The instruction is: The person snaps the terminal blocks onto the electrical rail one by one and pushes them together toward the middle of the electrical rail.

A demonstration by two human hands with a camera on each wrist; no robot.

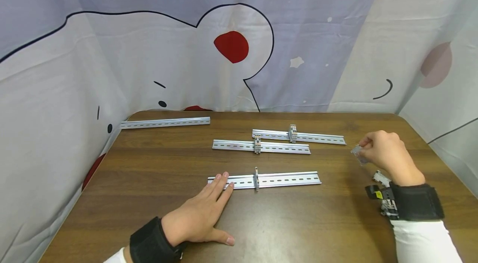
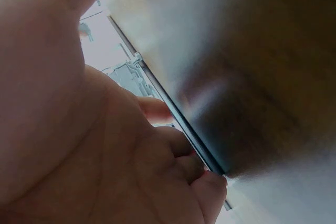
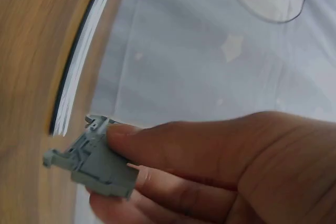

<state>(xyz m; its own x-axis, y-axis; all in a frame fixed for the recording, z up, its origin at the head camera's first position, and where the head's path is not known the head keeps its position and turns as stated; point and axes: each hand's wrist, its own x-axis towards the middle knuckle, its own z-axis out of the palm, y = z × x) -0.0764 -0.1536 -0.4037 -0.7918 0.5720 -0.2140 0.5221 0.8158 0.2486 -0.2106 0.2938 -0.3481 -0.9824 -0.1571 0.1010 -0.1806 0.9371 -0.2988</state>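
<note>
A slotted metal DIN rail (image 1: 289, 179) lies nearest on the table, with one thin grey terminal block (image 1: 256, 178) standing upright on it. My left hand (image 1: 198, 215) rests flat, its straight fingertips touching the left end of that rail; the left wrist view shows the rail's edge (image 2: 163, 90) along the fingers. Off to the right, my right hand (image 1: 390, 157) pinches a grey terminal block (image 3: 105, 163) between thumb and fingers, held above the table. The pinched block looks small and pale in the head view.
Two more rails, the middle rail (image 1: 285, 147) and the back rail (image 1: 321, 138), each carry grey blocks. A bare rail (image 1: 166, 122) lies at the back left. Loose terminal blocks (image 1: 381, 178) sit beside the right wrist. A printed curtain (image 1: 186, 59) hangs behind the wooden table (image 1: 149, 180).
</note>
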